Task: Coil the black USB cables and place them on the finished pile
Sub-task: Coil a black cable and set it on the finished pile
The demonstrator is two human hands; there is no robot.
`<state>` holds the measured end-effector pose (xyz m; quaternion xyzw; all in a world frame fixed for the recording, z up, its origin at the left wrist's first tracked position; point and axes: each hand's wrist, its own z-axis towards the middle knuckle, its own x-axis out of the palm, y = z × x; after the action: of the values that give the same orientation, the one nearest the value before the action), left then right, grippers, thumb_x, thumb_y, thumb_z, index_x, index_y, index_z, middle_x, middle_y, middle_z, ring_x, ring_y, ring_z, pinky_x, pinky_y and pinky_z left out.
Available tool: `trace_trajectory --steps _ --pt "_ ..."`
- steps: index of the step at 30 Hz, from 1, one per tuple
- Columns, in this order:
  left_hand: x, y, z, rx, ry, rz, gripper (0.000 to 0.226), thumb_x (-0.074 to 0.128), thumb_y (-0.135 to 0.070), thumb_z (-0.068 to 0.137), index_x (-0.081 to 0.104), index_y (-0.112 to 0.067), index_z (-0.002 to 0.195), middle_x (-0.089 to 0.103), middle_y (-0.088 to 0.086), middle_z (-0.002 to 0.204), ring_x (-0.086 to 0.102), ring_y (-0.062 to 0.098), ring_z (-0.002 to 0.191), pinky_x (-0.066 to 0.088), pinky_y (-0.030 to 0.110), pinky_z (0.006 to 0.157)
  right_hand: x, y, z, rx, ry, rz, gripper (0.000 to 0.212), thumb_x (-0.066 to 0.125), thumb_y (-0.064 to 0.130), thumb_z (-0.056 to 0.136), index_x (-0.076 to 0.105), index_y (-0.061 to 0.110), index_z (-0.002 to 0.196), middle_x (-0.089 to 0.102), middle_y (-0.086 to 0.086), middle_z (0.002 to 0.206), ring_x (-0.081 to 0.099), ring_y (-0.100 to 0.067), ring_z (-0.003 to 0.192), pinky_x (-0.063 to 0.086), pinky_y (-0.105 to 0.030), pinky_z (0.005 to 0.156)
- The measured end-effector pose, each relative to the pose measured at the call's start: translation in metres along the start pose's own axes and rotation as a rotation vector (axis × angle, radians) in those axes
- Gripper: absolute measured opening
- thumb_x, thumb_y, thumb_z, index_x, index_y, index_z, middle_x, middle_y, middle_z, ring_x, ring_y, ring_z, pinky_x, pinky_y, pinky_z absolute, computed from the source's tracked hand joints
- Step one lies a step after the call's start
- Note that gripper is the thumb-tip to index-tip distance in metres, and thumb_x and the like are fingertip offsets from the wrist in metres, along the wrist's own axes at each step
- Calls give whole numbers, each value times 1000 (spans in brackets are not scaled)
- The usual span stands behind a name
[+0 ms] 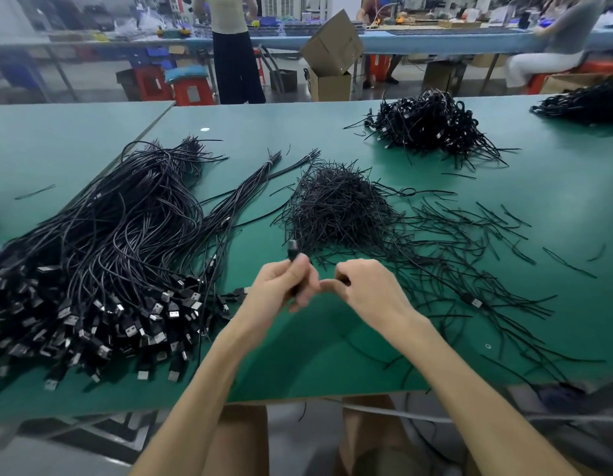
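Both hands are working just above the near edge of the green bench, over bare mat. The left hand is gripping one black USB cable, plug pointing up and away, while the right hand is pinching something dark beside it. Two heaps of coiled black cables are lying far right.

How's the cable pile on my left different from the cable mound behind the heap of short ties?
The left cable pile lies fanned out in long loose strands; the far mound is a compact heap of coiled bundles. The left pile's USB plugs bunch at the near edge; the mound's are scattered through it. Both are black USB cables on the green table.
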<state>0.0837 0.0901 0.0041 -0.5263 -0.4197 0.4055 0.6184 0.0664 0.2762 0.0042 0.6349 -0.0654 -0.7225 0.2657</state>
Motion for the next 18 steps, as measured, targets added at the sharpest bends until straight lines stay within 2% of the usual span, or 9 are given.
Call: trace_trajectory --steps 3,5,7,9,11,13,15,16,18 --pt "9 4 3 61 83 270 43 43 -35 105 74 -9 92 77 8 82 72 23 74 52 31 69 -9 1 8 45 -7 -11 31 66 40 94 58 22 70 63 2 73 57 -23 74 37 -32 63" --pt "10 8 6 95 22 388 40 44 -40 105 76 -16 100 79 1 95 74 18 92 56 33 86 -15 7 13 73 -24 32 35 64 42 95 60 21 68 64 1 71 58 -23 71 39 -32 62" --pt "8 15 6 77 -34 512 43 44 -50 102 76 -23 111 78 -8 106 71 11 106 53 33 97 -24 9 14 122 -80 145 43 60 46 97 66 17 66 60 5 59 54 -17 60 39 -31 60" --pt "2 23 4 35 -80 605 48 43 -57 99 71 -29 124 74 -14 117 67 8 113 50 27 100 -33 10 13 141 -154 204 46 59 45 99 69 16 64 55 11 45 49 -6 45 36 -27 54" --pt "1 28 2 57 -108 575 44 43 -56 102 70 -33 126 73 -13 116 63 0 107 45 19 93 -37 18 7 118 -163 275 43 60 41 99 71 16 65 53 24 43 50 0 43 30 -17 48" --pt "10 30 2 47 -150 322 44 44 -55 101 72 -25 118 76 -1 111 62 -3 105 43 17 94 -32 32 1 64 -136 431 36 62 36 99 74 15 72 61 22 51 53 2 48 36 -13 50" --pt "20 28 5 -26 -183 -147 53 42 -49 103 68 -9 128 73 7 123 63 14 123 47 27 104 -20 42 -5 38 -107 571 26 62 30 100 74 16 82 69 15 65 60 0 59 43 -15 59" --pt "23 25 8 -46 -181 -364 56 37 -45 105 61 -3 133 69 10 131 61 21 128 49 30 103 -13 44 -8 37 -91 612 23 61 28 100 74 16 85 67 16 65 59 -1 60 43 -17 60" --pt "24 17 11 -63 -196 -642 53 30 -41 108 56 -3 135 67 7 133 61 20 128 54 28 95 0 41 -14 56 -55 673 23 61 24 100 74 16 83 58 17 56 49 -2 54 37 -19 58"
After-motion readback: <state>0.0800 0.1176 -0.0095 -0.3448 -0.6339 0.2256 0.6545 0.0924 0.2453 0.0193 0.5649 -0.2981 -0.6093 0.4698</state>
